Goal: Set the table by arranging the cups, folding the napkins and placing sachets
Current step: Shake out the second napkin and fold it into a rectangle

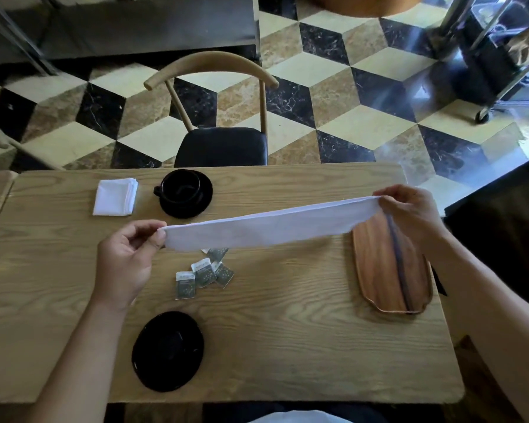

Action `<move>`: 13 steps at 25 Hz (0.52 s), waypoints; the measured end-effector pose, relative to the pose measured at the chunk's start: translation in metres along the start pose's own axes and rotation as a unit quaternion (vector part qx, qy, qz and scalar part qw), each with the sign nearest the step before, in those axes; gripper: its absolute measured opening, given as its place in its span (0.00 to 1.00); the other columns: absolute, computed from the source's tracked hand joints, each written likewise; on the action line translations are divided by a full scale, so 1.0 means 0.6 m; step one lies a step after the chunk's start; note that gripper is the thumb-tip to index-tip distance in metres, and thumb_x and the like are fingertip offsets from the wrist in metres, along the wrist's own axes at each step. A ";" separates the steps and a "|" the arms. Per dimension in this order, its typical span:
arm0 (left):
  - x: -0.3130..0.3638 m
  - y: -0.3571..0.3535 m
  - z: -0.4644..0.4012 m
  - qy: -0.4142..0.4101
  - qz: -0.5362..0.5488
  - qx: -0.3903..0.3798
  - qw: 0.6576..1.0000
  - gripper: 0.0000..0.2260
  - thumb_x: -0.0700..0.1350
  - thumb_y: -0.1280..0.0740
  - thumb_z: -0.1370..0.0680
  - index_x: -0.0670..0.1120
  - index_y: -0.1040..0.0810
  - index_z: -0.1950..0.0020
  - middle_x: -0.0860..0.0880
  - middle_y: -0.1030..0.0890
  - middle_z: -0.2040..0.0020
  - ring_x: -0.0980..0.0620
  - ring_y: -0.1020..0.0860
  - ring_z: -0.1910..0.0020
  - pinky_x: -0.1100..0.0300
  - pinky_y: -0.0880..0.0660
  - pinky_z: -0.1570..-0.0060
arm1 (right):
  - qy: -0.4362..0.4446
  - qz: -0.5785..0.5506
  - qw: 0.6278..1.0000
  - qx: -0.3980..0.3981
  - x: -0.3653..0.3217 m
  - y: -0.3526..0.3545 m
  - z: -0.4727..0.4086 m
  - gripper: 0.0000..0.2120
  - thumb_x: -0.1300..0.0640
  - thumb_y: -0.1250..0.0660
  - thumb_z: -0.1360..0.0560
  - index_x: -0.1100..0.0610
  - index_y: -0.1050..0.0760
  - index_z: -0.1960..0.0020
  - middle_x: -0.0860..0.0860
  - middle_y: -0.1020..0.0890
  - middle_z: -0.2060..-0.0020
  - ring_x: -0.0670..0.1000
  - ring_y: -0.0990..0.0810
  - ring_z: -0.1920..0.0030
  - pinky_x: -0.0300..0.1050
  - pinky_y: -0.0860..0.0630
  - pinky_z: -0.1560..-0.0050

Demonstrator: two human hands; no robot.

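A white napkin (266, 227) is stretched in the air above the wooden table (287, 346). My left hand (126, 261) pinches its left end and my right hand (409, 215) pinches its right end. A folded white napkin (115, 196) lies at the far left. Beside it a black cup (180, 187) stands on a black saucer (203, 193). Several grey sachets (203, 274) lie loose mid-table, partly hidden under the napkin. A bare black saucer (167, 351) sits near the front edge.
A wooden tray (376, 270) lies on the table's right side under my right hand. A chair (220, 145) with a black seat stands at the far edge. A metal trolley (501, 56) stands on the patterned floor at the back right.
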State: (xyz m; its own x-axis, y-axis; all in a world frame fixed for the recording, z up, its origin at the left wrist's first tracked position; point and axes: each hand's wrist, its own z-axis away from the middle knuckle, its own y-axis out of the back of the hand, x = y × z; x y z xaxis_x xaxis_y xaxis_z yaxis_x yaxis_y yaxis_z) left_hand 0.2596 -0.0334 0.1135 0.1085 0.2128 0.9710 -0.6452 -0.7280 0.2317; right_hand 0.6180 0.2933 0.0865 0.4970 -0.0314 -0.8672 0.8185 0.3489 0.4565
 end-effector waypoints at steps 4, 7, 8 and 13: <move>-0.026 -0.023 -0.019 0.065 0.033 0.008 0.997 0.10 0.34 0.31 0.21 0.48 0.16 0.53 0.52 0.14 0.58 0.52 0.17 0.55 0.62 0.18 0.51 | -0.012 0.011 1.000 -0.014 -0.004 0.003 -0.007 0.11 0.65 0.32 0.28 0.52 0.15 0.59 0.39 0.17 0.71 0.39 0.24 0.71 0.30 0.28 0.67; -0.015 -0.043 -0.056 0.064 0.027 0.011 0.998 0.09 0.34 0.31 0.21 0.48 0.17 0.52 0.47 0.15 0.55 0.47 0.18 0.51 0.57 0.18 0.50 | -0.010 -0.009 1.000 0.002 -0.023 0.004 -0.024 0.13 0.65 0.33 0.27 0.49 0.16 0.61 0.40 0.16 0.68 0.40 0.21 0.68 0.33 0.23 0.62; -0.005 -0.047 -0.069 0.052 0.015 0.013 0.998 0.09 0.34 0.31 0.21 0.48 0.17 0.52 0.47 0.16 0.54 0.47 0.18 0.51 0.55 0.19 0.48 | -0.005 -0.017 1.000 0.010 -0.031 0.007 -0.029 0.14 0.65 0.33 0.27 0.48 0.16 0.62 0.40 0.16 0.67 0.41 0.20 0.66 0.35 0.22 0.60; 0.013 -0.033 -0.067 -0.042 -0.118 -0.011 0.992 0.08 0.40 0.28 0.22 0.54 0.17 0.53 0.58 0.15 0.55 0.61 0.18 0.54 0.68 0.22 0.50 | 0.032 -0.033 0.999 0.023 -0.039 0.042 -0.007 0.13 0.66 0.31 0.26 0.48 0.16 0.58 0.42 0.16 0.65 0.43 0.20 0.62 0.38 0.24 0.54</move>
State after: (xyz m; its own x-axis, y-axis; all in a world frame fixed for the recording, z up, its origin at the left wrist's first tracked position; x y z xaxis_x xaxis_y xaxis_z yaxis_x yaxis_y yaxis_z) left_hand 0.2428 0.0093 0.1142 0.3195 0.3203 0.8918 -0.6107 -0.6500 0.4522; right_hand 0.6258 0.3066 0.1172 0.4225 0.0081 -0.9063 0.8620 0.3053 0.4046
